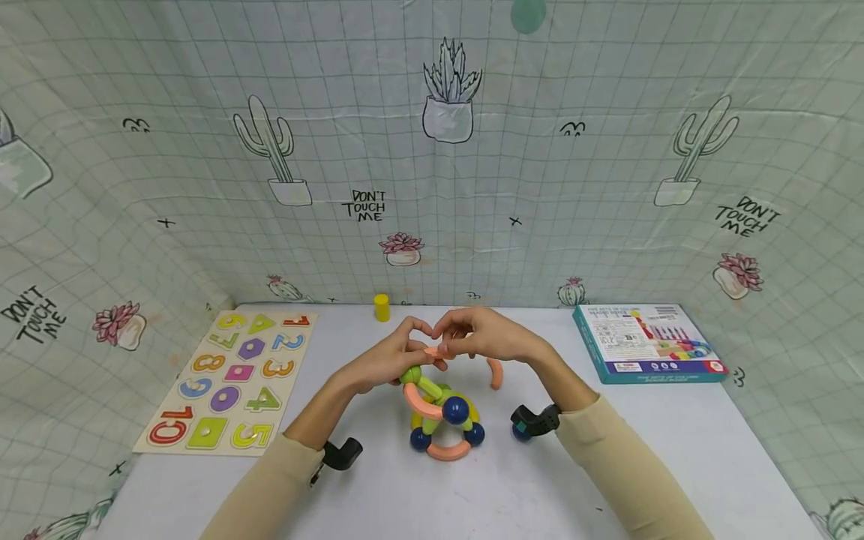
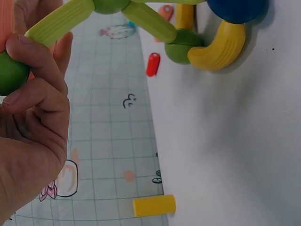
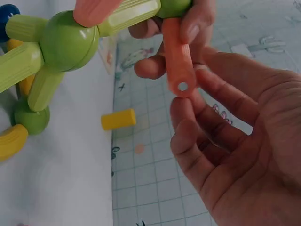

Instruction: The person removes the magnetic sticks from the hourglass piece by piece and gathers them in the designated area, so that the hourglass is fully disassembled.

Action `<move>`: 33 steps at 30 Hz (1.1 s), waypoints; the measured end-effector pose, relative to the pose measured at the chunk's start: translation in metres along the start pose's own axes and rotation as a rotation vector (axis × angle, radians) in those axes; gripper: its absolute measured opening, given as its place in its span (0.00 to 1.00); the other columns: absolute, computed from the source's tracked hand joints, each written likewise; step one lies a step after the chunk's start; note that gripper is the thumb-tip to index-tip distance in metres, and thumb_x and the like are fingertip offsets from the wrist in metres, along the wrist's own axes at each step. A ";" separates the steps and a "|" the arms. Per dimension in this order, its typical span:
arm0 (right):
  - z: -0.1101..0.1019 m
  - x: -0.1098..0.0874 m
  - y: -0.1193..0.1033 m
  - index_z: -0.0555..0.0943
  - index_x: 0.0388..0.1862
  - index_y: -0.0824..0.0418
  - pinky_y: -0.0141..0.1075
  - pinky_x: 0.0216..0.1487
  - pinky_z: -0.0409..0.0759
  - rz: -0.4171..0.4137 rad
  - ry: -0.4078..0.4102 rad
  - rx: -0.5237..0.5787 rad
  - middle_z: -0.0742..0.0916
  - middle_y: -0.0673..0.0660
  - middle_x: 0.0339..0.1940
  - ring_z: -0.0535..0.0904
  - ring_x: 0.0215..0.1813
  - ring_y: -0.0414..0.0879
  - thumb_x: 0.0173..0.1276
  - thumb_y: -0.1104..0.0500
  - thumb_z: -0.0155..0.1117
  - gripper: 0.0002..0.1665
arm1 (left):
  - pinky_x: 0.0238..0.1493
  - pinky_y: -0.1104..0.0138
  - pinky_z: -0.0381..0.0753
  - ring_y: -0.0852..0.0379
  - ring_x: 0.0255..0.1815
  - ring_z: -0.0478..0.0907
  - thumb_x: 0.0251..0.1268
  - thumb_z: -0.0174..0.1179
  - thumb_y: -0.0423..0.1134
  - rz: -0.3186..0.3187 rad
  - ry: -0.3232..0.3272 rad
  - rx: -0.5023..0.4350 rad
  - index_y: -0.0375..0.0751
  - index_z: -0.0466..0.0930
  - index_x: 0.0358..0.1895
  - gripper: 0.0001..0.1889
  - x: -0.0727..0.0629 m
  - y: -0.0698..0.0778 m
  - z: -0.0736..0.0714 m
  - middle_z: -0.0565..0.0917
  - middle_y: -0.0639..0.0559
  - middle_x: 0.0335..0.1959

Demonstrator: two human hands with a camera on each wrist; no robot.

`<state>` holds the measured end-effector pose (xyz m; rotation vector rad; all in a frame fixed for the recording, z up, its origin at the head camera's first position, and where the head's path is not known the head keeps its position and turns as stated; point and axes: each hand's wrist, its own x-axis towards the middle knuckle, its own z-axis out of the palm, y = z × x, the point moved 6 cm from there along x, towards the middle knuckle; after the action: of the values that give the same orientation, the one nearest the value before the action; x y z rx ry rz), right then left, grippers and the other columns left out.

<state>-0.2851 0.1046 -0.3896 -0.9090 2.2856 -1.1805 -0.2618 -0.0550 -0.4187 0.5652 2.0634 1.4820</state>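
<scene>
A magnetic stick-and-ball structure stands mid-table, with green rods, yellow curved pieces, an orange arc (image 1: pixel 421 405) and dark blue balls (image 1: pixel 455 409). At its upper left end, my left hand (image 1: pixel 385 360) grips a green ball (image 2: pixel 11 73) joined to a light green rod (image 2: pixel 61 21). From that ball an orange piece (image 3: pixel 178 59) hangs down in the right wrist view, a round silvery spot on its free end. My right hand (image 1: pixel 493 336) pinches this piece near that end with its fingertips. The two hands nearly meet above the structure.
Another orange curved piece (image 1: pixel 496 373) lies behind the structure, and a blue ball (image 1: pixel 521 431) sits by the right wrist. A yellow cylinder (image 1: pixel 382 307) stands at the back edge. A number-and-shape board (image 1: pixel 192 352) lies left, a toy box (image 1: pixel 651 345) right.
</scene>
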 end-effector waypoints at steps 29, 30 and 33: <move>0.003 -0.016 0.004 0.85 0.48 0.44 0.41 0.26 0.81 0.066 0.130 -0.089 0.85 0.50 0.26 0.81 0.32 0.49 0.70 0.42 0.66 0.12 | 0.33 0.53 0.86 0.46 0.30 0.83 0.73 0.62 0.47 0.010 0.022 -0.042 0.43 0.56 0.68 0.30 -0.016 -0.002 0.002 0.84 0.46 0.55; 0.004 -0.015 0.003 0.84 0.48 0.43 0.40 0.22 0.80 0.069 0.135 -0.073 0.84 0.51 0.26 0.80 0.30 0.49 0.69 0.41 0.66 0.14 | 0.31 0.54 0.85 0.45 0.29 0.83 0.73 0.62 0.47 0.007 0.027 -0.033 0.42 0.57 0.67 0.30 -0.016 -0.002 0.001 0.84 0.46 0.55; 0.009 -0.015 0.003 0.85 0.49 0.41 0.39 0.13 0.75 0.067 0.133 -0.051 0.83 0.52 0.27 0.77 0.26 0.46 0.69 0.40 0.66 0.14 | 0.27 0.59 0.83 0.43 0.26 0.81 0.72 0.62 0.47 0.001 0.035 -0.021 0.40 0.60 0.65 0.28 -0.015 -0.003 0.001 0.83 0.44 0.54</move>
<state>-0.2699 0.1107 -0.3961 -0.7859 2.4421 -1.1914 -0.2497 -0.0645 -0.4189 0.5361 2.0721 1.5225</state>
